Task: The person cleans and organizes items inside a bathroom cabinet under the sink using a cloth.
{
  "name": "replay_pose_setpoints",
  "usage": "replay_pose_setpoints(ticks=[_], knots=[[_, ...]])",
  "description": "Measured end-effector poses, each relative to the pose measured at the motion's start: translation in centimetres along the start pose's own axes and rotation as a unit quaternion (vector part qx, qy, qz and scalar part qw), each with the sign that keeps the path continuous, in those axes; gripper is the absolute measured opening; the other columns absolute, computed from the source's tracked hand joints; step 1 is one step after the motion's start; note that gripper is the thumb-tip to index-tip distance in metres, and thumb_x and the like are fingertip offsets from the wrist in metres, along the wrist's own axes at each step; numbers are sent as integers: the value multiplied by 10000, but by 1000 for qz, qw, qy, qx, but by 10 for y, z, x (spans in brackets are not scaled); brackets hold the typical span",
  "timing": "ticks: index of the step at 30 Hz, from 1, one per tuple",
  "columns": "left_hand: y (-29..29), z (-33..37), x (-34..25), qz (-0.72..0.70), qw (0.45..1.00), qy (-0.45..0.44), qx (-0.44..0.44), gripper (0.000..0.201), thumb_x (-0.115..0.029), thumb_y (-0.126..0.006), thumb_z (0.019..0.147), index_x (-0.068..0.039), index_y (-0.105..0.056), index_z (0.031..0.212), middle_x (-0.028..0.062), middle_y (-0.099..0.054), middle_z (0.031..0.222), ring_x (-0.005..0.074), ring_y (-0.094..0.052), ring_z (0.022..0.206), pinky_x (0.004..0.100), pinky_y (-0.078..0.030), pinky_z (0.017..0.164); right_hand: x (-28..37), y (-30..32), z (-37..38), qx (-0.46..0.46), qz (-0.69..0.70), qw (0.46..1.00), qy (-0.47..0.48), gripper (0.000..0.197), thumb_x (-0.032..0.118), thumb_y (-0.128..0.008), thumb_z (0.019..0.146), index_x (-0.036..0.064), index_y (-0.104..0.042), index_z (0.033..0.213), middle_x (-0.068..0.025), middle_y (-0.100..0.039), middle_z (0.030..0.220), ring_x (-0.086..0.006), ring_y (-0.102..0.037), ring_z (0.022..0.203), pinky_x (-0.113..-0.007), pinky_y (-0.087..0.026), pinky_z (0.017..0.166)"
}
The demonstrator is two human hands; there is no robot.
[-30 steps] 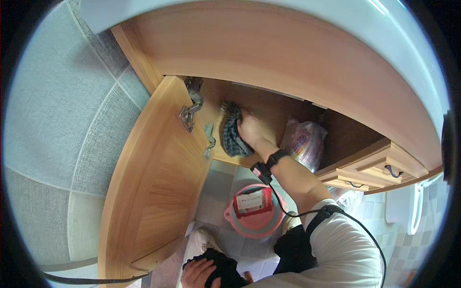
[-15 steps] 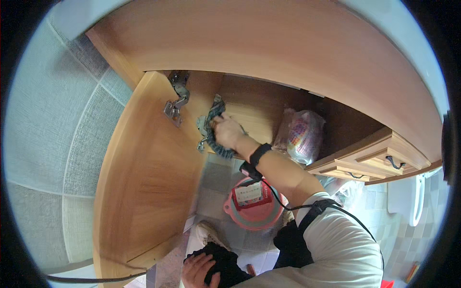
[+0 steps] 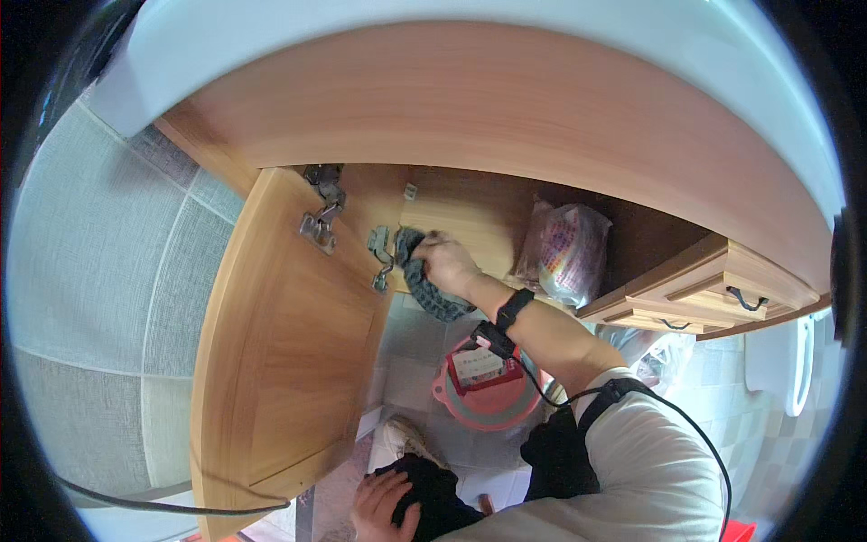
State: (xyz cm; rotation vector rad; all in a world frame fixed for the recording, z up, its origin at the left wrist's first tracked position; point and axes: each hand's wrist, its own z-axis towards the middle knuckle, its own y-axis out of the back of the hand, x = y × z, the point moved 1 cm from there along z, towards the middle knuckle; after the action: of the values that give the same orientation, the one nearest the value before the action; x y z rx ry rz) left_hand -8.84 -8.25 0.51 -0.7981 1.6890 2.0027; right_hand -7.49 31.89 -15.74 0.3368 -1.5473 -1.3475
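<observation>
My right hand reaches into the open wooden cabinet, its fingers closed on a grey-green cloth. The cloth bunches under the fingers and hangs over the cabinet's front edge, close to the lower metal hinge. Beneath it is the pale cabinet floor. A clear plastic bag with a colourful round package lies inside, to the right of the hand. My left hand rests on my dark-trousered knee, fingers spread and holding nothing.
The cabinet door stands open at the left, with an upper hinge. Below the opening sits a pink and grey basin with a red packet on it. Drawers are at the right. A cable runs along my right arm.
My right hand has drawn the cloth toward the cabinet's front edge, away from the back corner. The view has shifted slightly; my left hand stays on the knee.
</observation>
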Motion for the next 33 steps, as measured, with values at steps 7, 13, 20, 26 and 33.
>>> replay_pose_setpoints(ticks=[7,13,20,26,33], knots=[[7,-3,0,2,1000,-5,-5,268,-109,-599,811,36,-614,1036,215,-627,1079,411,-579,1035,512,-441,939,11,-14,19,-65,86,994,5,394,16,-556,704,64,-658,1081,-129,-630,1146,-344,-553,1054,-396,-427,953],[3,-5,0,10,1000,-12,-12,265,-113,-598,814,31,-613,1036,214,-624,1079,411,-577,1039,513,-440,942,20,-7,27,53,43,998,11,450,13,-528,715,122,-685,1122,-59,-612,1231,-263,-492,1180,-343,-400,1004],[0,1,-2,7,1000,-5,7,259,-111,-603,809,34,-607,1023,216,-622,1082,414,-574,1040,495,-447,938,11,-7,23,96,56,992,58,449,4,-533,707,175,-713,1081,-54,-650,1156,-278,-508,1143,-355,-392,1009],[7,-2,-3,4,1000,0,-1,256,-118,-587,822,35,-615,1025,214,-625,1080,410,-574,1049,481,-448,938,1,25,-13,39,33,995,-81,390,22,-541,716,139,-702,1052,-139,-653,1101,-312,-555,1093,-377,-424,982],[6,1,-7,11,1000,-3,11,254,-105,-588,821,33,-614,1032,212,-626,1081,403,-575,1055,476,-447,939,3,-17,20,-17,106,994,-9,432,-29,-531,687,23,-648,1100,-146,-619,1174,-325,-510,1152,-382,-400,1002]])
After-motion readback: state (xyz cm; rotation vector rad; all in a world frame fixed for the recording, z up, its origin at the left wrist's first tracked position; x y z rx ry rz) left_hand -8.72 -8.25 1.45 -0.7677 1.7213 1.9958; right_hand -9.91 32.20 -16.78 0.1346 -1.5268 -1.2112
